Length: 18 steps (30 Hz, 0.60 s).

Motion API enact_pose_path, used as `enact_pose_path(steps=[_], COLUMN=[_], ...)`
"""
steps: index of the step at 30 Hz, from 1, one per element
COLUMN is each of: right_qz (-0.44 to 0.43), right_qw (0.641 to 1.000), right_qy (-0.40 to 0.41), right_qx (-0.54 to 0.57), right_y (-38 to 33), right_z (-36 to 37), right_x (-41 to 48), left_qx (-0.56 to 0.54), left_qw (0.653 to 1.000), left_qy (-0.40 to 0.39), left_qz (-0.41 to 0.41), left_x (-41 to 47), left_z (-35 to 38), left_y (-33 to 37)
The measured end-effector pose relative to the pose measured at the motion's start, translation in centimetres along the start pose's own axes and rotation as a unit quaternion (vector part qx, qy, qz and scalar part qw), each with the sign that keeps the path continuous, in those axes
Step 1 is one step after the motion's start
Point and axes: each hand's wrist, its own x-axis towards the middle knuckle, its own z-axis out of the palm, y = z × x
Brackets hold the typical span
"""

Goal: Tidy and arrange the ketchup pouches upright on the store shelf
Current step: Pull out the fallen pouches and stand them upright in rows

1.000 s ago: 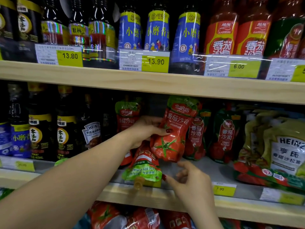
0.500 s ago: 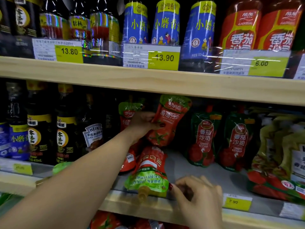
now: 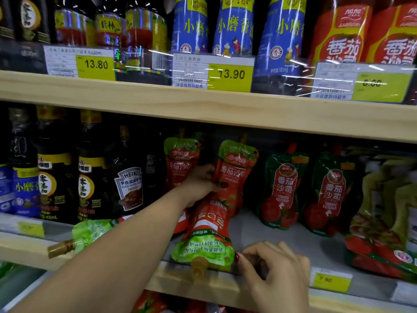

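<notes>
My left hand (image 3: 202,181) reaches into the middle shelf and grips a red ketchup pouch (image 3: 237,170), which stands nearly upright with its green top up. A matching pouch (image 3: 180,161) stands behind it to the left. In front, a fallen ketchup pouch (image 3: 207,231) lies upside down, its gold spout over the shelf's front edge (image 3: 225,288). My right hand (image 3: 277,269) has curled fingers, and its thumb pinches that pouch's lower right corner. Another fallen pouch (image 3: 92,231) lies at the left, partly hidden under my forearm.
Two dark green ketchup pouches (image 3: 282,188) (image 3: 331,193) stand to the right, with salad dressing packs (image 3: 388,211) slumped beyond them. Dark sauce bottles (image 3: 90,177) fill the left. The upper shelf board (image 3: 203,107) hangs low overhead. More red pouches (image 3: 153,303) lie on the shelf below.
My left hand pushed the held pouch back into the shelf and set it more upright. My right hand moved down onto the fallen pouch's corner.
</notes>
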Motion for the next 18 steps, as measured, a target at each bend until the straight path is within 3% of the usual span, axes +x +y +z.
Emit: enact_pose_path(steps=[4,10,13,18], right_qz=[-0.004,-0.009,-0.006,-0.009], right_qw=[1.0,1.0,1.0,1.0], right_qy=[-0.003,0.004,0.003,-0.007], right_qx=[-0.005,0.003,0.007,0.005], right_y=[0.0,0.0,-0.2,-0.4], right_z=[-0.1,-0.1,-0.2,-0.4], right_x=[-0.1,-0.2,-0.2,-0.3], left_qx=[-0.014,0.043,0.006,-0.078], left_qw=[1.0,0.999,0.997,0.992], left_qy=[-0.01,0.008,0.056,0.09], left_qz=[-0.025,0.018,0.061,0.05], left_x=[-0.3,-1.2,-1.1,-0.9], left_z=[-0.2,-0.3,0.1,0.6], left_y=[0.0,0.6,0.8,0.9])
